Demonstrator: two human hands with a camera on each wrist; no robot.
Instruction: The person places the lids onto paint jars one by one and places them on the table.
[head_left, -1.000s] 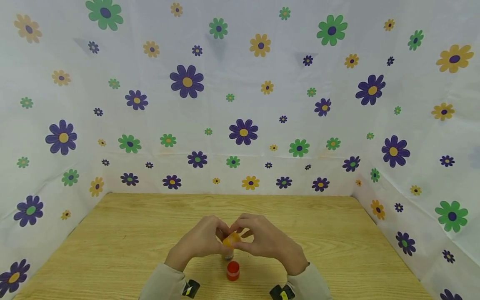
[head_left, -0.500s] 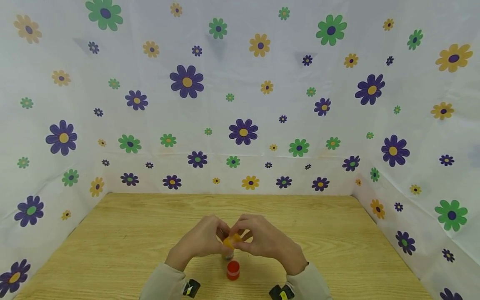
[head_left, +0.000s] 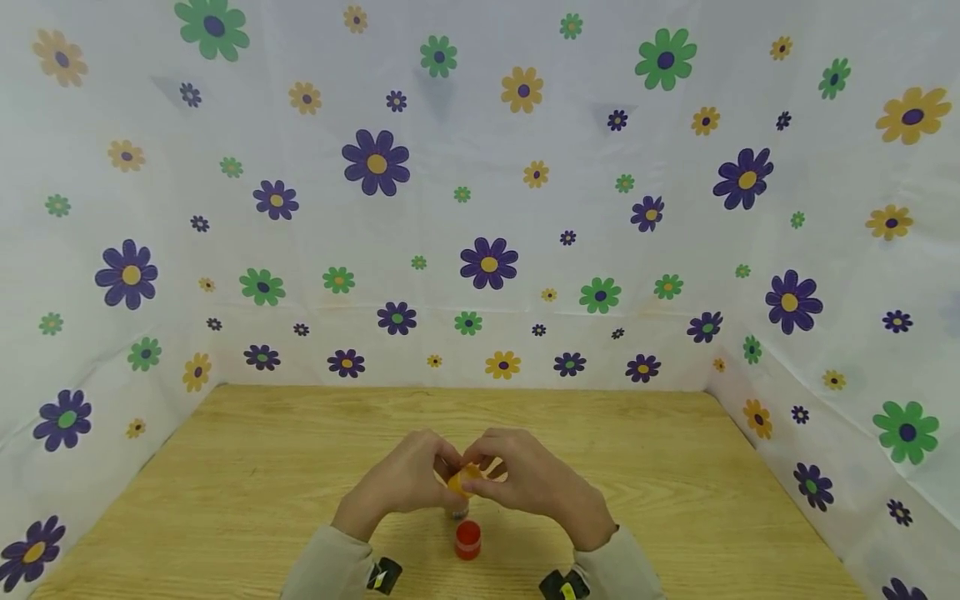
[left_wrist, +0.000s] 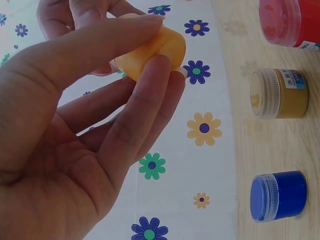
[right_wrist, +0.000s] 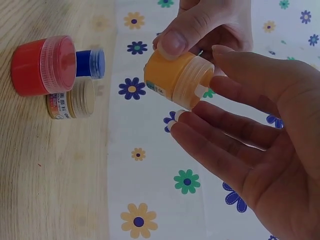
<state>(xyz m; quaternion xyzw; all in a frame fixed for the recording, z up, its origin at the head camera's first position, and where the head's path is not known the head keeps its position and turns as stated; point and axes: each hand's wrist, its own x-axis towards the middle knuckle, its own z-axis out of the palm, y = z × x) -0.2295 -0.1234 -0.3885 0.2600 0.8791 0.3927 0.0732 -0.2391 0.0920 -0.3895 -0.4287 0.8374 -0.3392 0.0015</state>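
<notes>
My left hand grips a small orange paint jar by its body, thumb on one side and fingers on the other. The jar is tilted, raised over the table, with its clear ridged lid toward my right hand. The thumb and fingers of that right hand pinch around the lid. In the left wrist view the orange jar is partly covered by my left thumb and fingers. Below the hands, a red paint jar stands on the table.
Near the red jar stand a gold paint jar and a blue paint jar, both with clear lids. The hands mostly hide these two in the head view. A white flowered sheet walls the wooden table at the back and sides.
Both hands stay in place around the orange jar. The right thumb and fingers shift slightly at its lid, and the jar's tilt changes a little. The red jar stays put.
</notes>
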